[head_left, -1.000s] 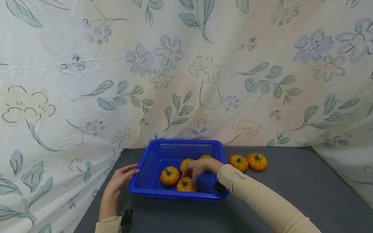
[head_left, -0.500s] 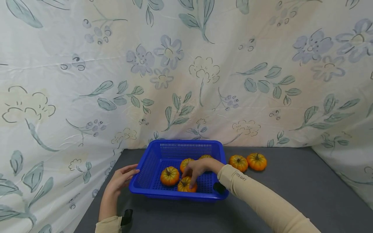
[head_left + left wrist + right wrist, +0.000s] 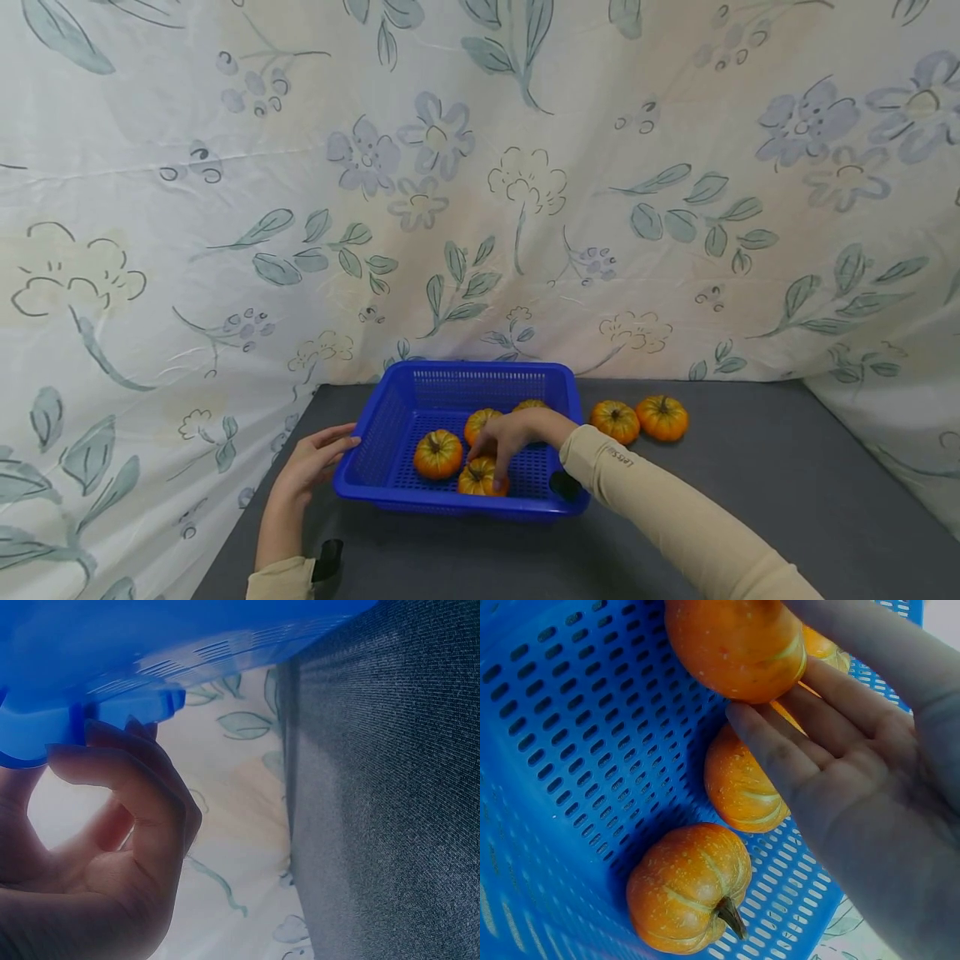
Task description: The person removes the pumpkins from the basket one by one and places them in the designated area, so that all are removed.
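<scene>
A blue plastic basket with slotted walls stands on the table, several small orange pumpkins inside. My left hand holds the basket's left rim; in the left wrist view its bent fingers and thumb meet the blue rim. Reaching over the basket's right side, my right hand grips the front pumpkin between thumb and fingers. That pumpkin sits against the fingertips in the right wrist view. Beside it are a left pumpkin and one behind. A back-right pumpkin is partly hidden by my hand.
Two more pumpkins, one nearer the basket and one farther right, sit on the dark grey table. Floral cloth hangs behind the table and along its sides.
The front pumpkin has shifted very slightly to the right under my right hand, whose thumb has moved a little. My left hand and the basket keep their places.
</scene>
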`<state>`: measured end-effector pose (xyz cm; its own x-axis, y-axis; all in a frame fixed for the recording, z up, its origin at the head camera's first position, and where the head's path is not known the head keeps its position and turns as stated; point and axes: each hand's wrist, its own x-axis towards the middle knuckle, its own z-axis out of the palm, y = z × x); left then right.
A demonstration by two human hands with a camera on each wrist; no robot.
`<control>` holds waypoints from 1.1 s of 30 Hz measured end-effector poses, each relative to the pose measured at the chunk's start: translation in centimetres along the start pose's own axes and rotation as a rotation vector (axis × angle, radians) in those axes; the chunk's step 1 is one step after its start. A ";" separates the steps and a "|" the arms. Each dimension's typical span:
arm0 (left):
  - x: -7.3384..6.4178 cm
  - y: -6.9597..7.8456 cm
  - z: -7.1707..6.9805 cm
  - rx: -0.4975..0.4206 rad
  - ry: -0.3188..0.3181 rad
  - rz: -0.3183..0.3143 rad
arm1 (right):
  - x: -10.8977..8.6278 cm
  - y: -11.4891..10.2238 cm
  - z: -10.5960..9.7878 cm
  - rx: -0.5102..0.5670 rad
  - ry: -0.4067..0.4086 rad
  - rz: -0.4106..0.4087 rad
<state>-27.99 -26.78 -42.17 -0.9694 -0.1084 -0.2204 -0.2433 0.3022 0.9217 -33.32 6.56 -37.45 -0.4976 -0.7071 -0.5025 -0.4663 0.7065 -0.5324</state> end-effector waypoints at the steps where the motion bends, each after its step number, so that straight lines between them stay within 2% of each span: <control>1: 0.0 0.0 0.0 0.000 0.001 0.000 | 0.0 0.0 0.0 0.001 0.002 -0.004; 14: 0.2 -0.1 0.0 0.002 0.002 0.004 | 0.2 0.8 0.1 0.100 -0.001 -0.054; 24: 0.1 -0.1 0.0 0.000 0.000 0.010 | 0.0 0.6 0.0 0.084 0.012 -0.073; 31: -0.1 0.0 0.0 -0.007 -0.002 0.009 | -0.4 0.1 -0.1 0.240 0.038 -0.052; 33: 0.0 -0.1 -0.1 -0.008 -0.004 0.010 | -0.6 0.0 -0.1 0.257 0.044 -0.058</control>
<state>-27.93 -26.85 -42.19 -0.9720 -0.1018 -0.2119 -0.2329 0.2961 0.9263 -33.07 6.98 -37.03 -0.5096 -0.7403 -0.4385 -0.2968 0.6296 -0.7180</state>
